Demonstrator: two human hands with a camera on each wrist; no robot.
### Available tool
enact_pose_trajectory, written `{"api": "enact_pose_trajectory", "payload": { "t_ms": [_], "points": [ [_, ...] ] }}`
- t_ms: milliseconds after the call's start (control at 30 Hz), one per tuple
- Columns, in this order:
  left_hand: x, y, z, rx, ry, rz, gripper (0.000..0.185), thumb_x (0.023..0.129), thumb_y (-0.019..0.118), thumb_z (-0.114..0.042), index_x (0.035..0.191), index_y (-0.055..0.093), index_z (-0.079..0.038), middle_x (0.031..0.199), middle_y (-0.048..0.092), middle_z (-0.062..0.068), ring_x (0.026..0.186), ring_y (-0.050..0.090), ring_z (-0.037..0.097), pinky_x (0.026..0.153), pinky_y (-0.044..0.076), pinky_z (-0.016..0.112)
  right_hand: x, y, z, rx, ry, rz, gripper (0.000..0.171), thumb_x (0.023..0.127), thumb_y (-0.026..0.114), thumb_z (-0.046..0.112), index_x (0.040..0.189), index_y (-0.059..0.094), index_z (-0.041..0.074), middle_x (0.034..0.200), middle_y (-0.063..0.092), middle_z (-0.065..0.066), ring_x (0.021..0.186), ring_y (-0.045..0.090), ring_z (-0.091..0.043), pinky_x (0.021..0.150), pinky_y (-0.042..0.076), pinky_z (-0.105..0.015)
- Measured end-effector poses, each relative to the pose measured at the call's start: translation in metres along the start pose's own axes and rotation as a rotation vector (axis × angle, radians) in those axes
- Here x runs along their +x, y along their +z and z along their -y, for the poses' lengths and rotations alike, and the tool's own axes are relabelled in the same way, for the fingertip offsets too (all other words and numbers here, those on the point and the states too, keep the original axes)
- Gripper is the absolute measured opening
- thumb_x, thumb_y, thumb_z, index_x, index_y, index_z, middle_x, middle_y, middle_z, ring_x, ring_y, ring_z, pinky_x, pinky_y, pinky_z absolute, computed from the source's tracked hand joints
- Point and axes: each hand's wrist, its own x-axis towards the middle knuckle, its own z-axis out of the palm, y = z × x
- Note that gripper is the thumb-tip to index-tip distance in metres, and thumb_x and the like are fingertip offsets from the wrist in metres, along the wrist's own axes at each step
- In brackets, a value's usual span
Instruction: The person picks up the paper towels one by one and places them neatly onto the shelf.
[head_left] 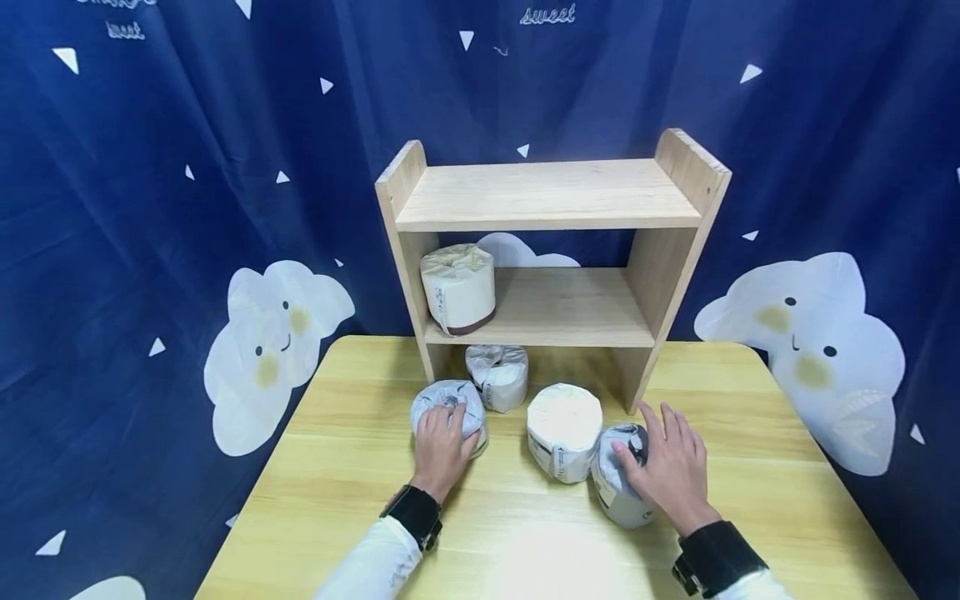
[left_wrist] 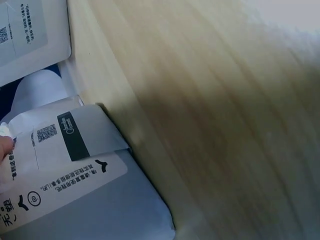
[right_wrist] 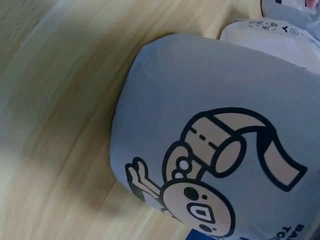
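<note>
My left hand (head_left: 441, 447) cups a grey-wrapped roll (head_left: 448, 413) at the left of the table, fingers curled over its top; up close, its wrapper carries a white label (left_wrist: 60, 187) with a QR code, a dark stripe and small Chinese print that I can only partly read. My right hand (head_left: 670, 471) lies over a second grey roll (head_left: 621, 487), tilted at the right, fingers spread and curved round it; its wrap shows a cartoon of a toilet-roll character (right_wrist: 215, 170). A white roll (head_left: 564, 432) stands just beside it, touching, and another grey one (head_left: 498, 377) sits under the wooden shelf (head_left: 551, 200), whose lower board holds a cream roll (head_left: 458, 288). The table (head_left: 765, 467) is pale yellow wood grain. Behind hangs a navy curtain (head_left: 150, 167) with smiling clouds, white triangles and the word "sweet".
</note>
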Motion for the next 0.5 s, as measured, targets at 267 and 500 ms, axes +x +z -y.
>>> {"api": "enact_pose_trajectory", "payload": {
  "t_ms": [267, 500],
  "points": [
    [0.0026, 0.0039, 0.0019, -0.03, 0.032, -0.036, 0.05, 0.069, 0.082, -0.033, 0.105, 0.069, 0.0, 0.088, 0.062, 0.013, 0.078, 0.058, 0.031, 0.072, 0.046, 0.042, 0.0007, 0.0013, 0.0015, 0.003, 0.003, 0.007, 0.074, 0.086, 0.063, 0.047, 0.141, 0.04, 0.004, 0.141, 0.034, -0.033, 0.129, 0.03, -0.052, 0.099, 0.022, -0.067],
    [0.0044, 0.0011, 0.0002, -0.026, 0.037, -0.028, 0.05, 0.068, 0.08, -0.034, 0.104, 0.07, -0.001, 0.088, 0.062, 0.012, 0.079, 0.058, 0.03, 0.072, 0.046, 0.041, 0.0002, 0.0053, 0.0021, 0.02, 0.003, 0.016, 0.074, 0.087, 0.062, 0.047, 0.141, 0.039, 0.004, 0.142, 0.033, -0.034, 0.129, 0.029, -0.052, 0.099, 0.022, -0.067]
  ]
}}
